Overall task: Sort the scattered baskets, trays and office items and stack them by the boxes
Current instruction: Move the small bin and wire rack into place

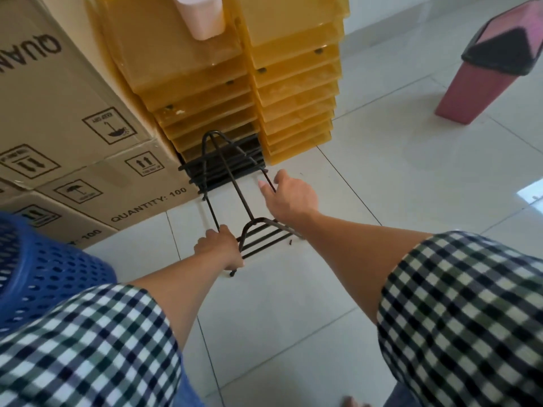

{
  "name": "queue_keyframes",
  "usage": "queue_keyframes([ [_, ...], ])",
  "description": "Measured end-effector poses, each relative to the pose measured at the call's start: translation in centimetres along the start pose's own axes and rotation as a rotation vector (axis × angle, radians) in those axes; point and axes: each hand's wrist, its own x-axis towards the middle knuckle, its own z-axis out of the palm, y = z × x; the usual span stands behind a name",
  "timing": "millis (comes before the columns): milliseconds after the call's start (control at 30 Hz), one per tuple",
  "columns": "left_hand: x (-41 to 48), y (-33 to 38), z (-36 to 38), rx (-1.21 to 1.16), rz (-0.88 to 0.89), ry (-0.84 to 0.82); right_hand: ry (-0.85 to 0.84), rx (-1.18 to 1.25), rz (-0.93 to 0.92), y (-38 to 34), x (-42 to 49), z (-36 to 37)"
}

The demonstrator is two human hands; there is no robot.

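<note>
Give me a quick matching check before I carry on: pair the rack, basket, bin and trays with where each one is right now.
Things:
1. rack
2. basket
3. bin
4. trays

Places:
A. standing alone, far right
B. stacked in two piles beside the boxes
C. lower left, in front of the boxes
D. gripped by the left hand and right hand, in front of the trays

Pairs: 1-D, 2-C, 3-A, 4-B
</note>
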Motion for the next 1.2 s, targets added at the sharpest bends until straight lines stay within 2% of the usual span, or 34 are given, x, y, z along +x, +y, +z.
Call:
queue_keyframes([
  [133, -5.9, 1.2, -4.7, 0.001, -0.03, -0.085, -0.089, 0.025, 0.202, 2.0, -1.0, -8.2],
  [267, -12.6, 5.5, -13.2, -0.002, 0.02, -0.132, -0.144, 0.097, 0.392, 3.2, -1.9, -18.6],
  [467, -19.9, 18.6, -26.7, 0.028, 0.298, -0.079, -0.107, 0.107, 0.596, 6.9, 0.3, -34.6],
  [633, -20.6, 30.5, -34.9, -0.025, 0.513, -0.043, -0.035, 0.106, 0.777, 12.0, 6.6, -44.0],
  [767, -17.7, 38.8, -39.6, -0.063, 0.597, -0.042, -0.01, 0.135, 0.89, 16.6, 12.3, -47.9],
  [967, -12.3, 45.0, -42.1, -0.066, 0.59, -0.112, -0.038, 0.201, 1.006, 22.4, 19.7, -49.5],
  [1067, -9.6, 47.8, -42.5, -0.058, 0.559, -0.15, -0.04, 0.219, 1.008, 25.6, 23.7, -50.0],
  [1133, -7.8, 50.2, -42.6, -0.126, 0.519, -0.201, -0.039, 0.223, 0.995, 28.2, 26.8, -50.3],
  [1200, -6.2, 53.1, -42.5, -0.309, 0.414, -0.309, -0.034, 0.224, 0.97, 31.4, 30.2, -50.3],
])
